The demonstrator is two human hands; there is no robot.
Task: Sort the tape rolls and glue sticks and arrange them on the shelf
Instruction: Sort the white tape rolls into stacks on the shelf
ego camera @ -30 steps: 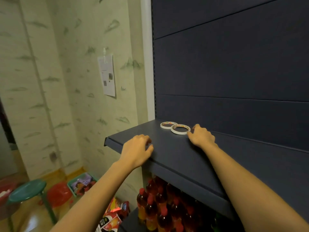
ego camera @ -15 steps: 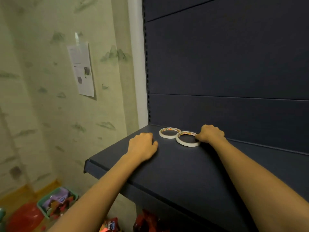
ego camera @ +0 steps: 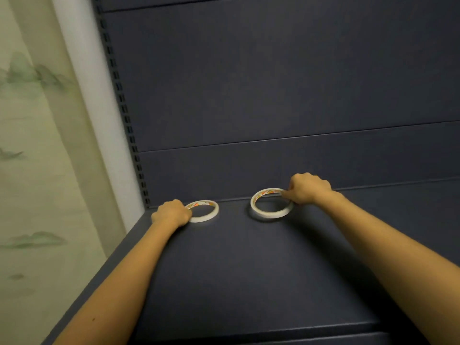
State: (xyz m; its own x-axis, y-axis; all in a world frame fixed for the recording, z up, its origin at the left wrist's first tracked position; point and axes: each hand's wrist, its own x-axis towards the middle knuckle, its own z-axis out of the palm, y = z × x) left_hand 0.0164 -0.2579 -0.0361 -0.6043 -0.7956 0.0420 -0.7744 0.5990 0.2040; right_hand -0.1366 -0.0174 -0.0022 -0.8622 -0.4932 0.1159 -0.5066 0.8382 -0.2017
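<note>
The front lip of the dark shelf (ego camera: 236,282) runs along the bottom of the frame, and both forearms reach over it across a broad bare stretch of board. That leaves plenty of room to slide things in the lower centre.

Further in, towards the back, two thin white tape rolls lie flat and apart from each other. The left hand (ego camera: 171,214) has its fingers curled round the left rim of the left tape roll (ego camera: 215,210); its fingertips are hidden. The right hand (ego camera: 308,189) pinches the right rim of the right tape roll (ego camera: 268,215) between thumb and fingers.

These rolls look light, stiff and hollow. They are probably easy to skid on the smooth board and easy to lift by a pinch across the narrow rim, or with a finger hooked inside the ring. They are unlikely to break, though they may roll if tipped on edge.

Just behind them the back panel (ego camera: 273,95) rises and stops any push. At centre left the slotted upright (ego camera: 129,135) closes off the corner. No glue sticks are in view.
</note>
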